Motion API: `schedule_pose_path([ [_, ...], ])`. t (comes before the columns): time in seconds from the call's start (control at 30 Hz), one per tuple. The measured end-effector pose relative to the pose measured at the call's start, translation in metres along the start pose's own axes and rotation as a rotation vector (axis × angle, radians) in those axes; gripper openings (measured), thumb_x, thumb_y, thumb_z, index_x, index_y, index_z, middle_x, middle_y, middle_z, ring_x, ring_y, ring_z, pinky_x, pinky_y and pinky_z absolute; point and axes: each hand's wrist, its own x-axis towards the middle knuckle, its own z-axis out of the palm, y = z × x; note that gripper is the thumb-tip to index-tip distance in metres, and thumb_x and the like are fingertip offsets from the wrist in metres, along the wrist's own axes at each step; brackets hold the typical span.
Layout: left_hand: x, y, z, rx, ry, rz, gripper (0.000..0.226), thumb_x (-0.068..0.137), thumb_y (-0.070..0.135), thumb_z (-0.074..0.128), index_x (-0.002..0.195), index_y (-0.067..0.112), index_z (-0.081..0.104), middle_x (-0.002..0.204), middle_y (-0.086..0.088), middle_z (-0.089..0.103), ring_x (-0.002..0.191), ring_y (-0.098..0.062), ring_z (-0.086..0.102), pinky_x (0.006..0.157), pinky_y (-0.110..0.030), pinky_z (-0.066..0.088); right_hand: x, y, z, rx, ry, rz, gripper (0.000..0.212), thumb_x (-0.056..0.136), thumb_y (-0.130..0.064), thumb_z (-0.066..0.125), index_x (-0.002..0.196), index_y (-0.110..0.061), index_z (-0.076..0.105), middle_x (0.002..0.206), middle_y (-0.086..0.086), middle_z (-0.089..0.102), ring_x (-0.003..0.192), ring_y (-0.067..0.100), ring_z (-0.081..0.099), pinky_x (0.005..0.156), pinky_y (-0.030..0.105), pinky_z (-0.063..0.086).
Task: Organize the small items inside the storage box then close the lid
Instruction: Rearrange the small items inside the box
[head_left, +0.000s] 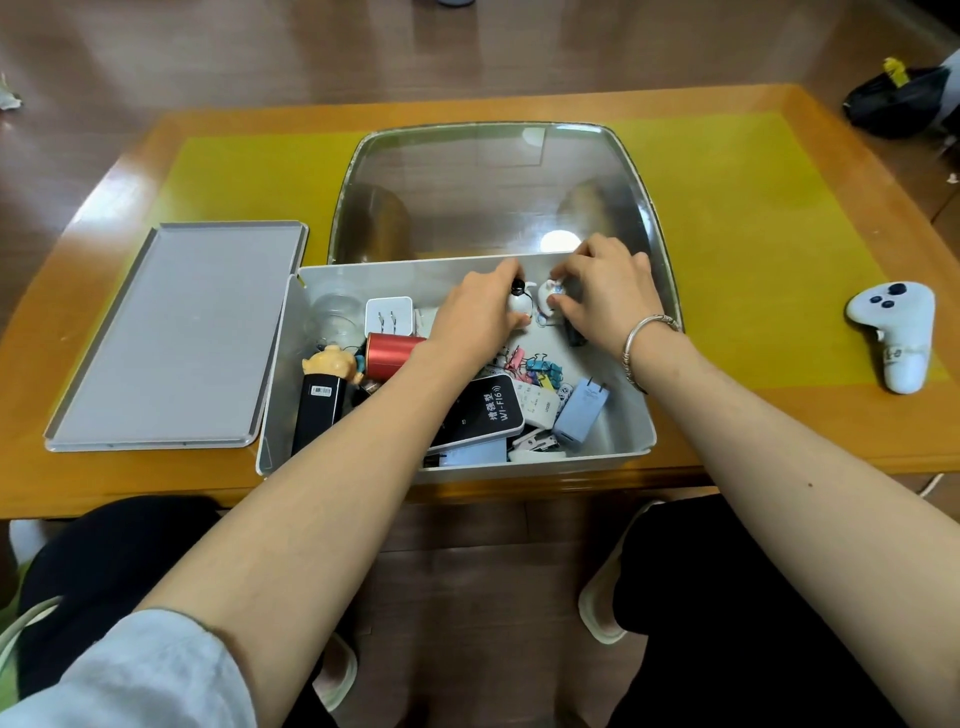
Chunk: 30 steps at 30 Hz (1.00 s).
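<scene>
— Hands first: what are they doing?

— Both are deep in the storage box (623, 436) at its far wall. The left hand (480, 306) curls its fingers around a small black-and-white figurine (521, 303); the right hand (605, 291), a bracelet (647, 340) on its wrist, pinches a second white figurine (549, 299) just beside the first.

— And the box itself?

— It sits at the near edge of the counter (779, 415), open, its grey lid (176, 338) lying flat to the left, touching the box's side.

— How far along is the sorting?

— Early to middling, by the look of it. A red tin (389, 356), a white charger (389, 316), a black Wi-Fi device (480, 413), a blue plug (582, 410) and a tangle of coloured binder clips (535, 364) lie jumbled and overlapping. The far right corner appears to be where the figurines are being grouped.

— What remains?

— Most items need sorting, then the lid must go back on. A clear tray (363, 171) behind the box and a white controller (896, 335) to the right lie apart.
</scene>
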Motion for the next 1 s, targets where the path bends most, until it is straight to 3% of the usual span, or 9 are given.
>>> schedule_pose_path([
  [0.27, -0.0012, 0.0004, -0.0003, 0.149, 0.069, 0.058, 0.029, 0.089, 0.017, 0.06, 0.116, 0.015, 0.049, 0.102, -0.018, 0.063, 0.091, -0.041, 0.057, 0.071, -0.04, 0.044, -0.0004, -0.0011, -0.0003, -0.014, -0.019, 0.004, 0.028, 0.085, -0.034, 0.06, 0.11, -0.02, 0.064, 0.108, 0.005, 0.053, 0.11, 0.025, 0.044, 0.09, 0.041, 0.031],
  [1.0, -0.0025, 0.0054, 0.0057, 0.109, 0.101, 0.066, 0.023, 0.09, 0.011, 0.056, 0.109, 0.011, 0.043, 0.086, -0.018, 0.061, 0.079, -0.04, 0.053, 0.069, -0.049, 0.048, 0.0002, 0.0009, -0.0011, -0.033, -0.012, -0.012, 0.021, 0.085, -0.023, 0.063, 0.106, -0.019, 0.067, 0.107, 0.006, 0.056, 0.109, 0.027, 0.045, 0.087, 0.038, 0.028],
])
